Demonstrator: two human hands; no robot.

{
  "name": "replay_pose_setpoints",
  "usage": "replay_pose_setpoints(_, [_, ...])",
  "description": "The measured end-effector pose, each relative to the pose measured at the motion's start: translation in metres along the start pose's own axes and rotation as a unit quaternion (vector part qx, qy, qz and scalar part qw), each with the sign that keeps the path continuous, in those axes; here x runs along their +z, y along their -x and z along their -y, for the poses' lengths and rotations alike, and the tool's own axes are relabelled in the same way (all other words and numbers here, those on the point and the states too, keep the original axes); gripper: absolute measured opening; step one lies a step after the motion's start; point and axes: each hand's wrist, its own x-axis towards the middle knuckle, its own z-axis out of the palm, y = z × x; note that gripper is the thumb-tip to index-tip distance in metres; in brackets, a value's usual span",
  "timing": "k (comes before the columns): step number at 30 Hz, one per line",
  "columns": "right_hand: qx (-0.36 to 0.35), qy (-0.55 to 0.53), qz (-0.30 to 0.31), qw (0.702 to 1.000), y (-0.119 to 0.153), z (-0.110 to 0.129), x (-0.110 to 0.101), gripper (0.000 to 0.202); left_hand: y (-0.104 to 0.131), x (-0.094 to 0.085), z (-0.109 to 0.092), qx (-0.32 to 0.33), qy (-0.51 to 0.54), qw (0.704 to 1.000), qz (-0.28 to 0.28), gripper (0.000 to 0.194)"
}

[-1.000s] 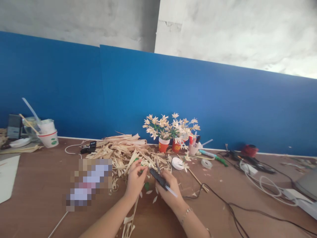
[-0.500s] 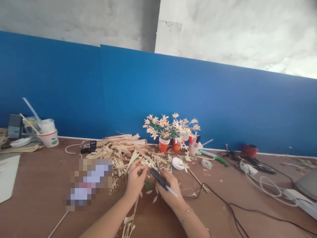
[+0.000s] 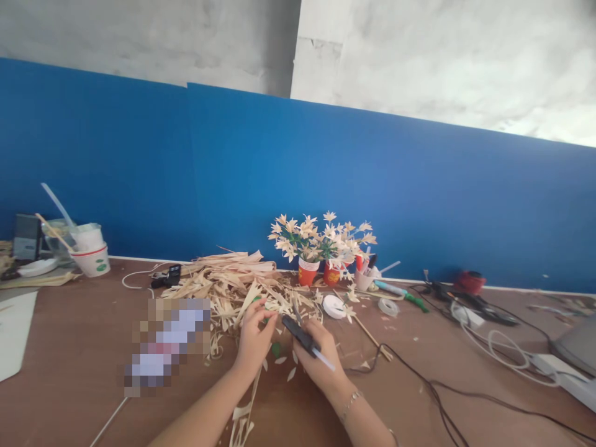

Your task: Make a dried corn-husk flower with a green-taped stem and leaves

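My right hand (image 3: 318,349) is wrapped round a black glue gun (image 3: 300,334), with a clear glue stick (image 3: 323,359) poking out of its back end. The gun's front points up and left toward the fingers of my left hand (image 3: 257,332). Those fingers are closed in a pinch; a bit of green shows at them, but what they hold is too small to make out. Just beyond both hands lie pale dried husk strips (image 3: 228,279). Below them, loose white petals (image 3: 292,374) and a green scrap (image 3: 276,349) rest on the brown table (image 3: 400,403).
Two red cups hold pale husk flowers (image 3: 307,230) by the blue partition (image 3: 372,161). A white spool (image 3: 334,306), a tape roll (image 3: 388,307) and thin sticks (image 3: 372,338) lie to the right, with black cable (image 3: 419,372). Paper cups (image 3: 94,259) stand far left; a blurred-out object lies nearer.
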Motion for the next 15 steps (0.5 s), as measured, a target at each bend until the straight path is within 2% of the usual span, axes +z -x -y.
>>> replay_pose_setpoints(7, [-0.012,-0.001,-0.019,1.0,-0.001,-0.004,-0.002,0.01,0.0,-0.001,-0.001,-0.021,0.001,1.0,0.013,0.015])
replay_pose_setpoints(12, [-0.032,-0.016,0.014,0.999,0.0,0.001,0.0,0.01,0.0,-0.002,-0.002,-0.021,0.006,1.0,0.003,0.016])
replay_pose_setpoints(15, [-0.039,-0.026,-0.013,0.999,-0.002,0.006,-0.003,0.006,0.0,-0.002,-0.004,-0.03,0.028,0.999,0.014,0.017])
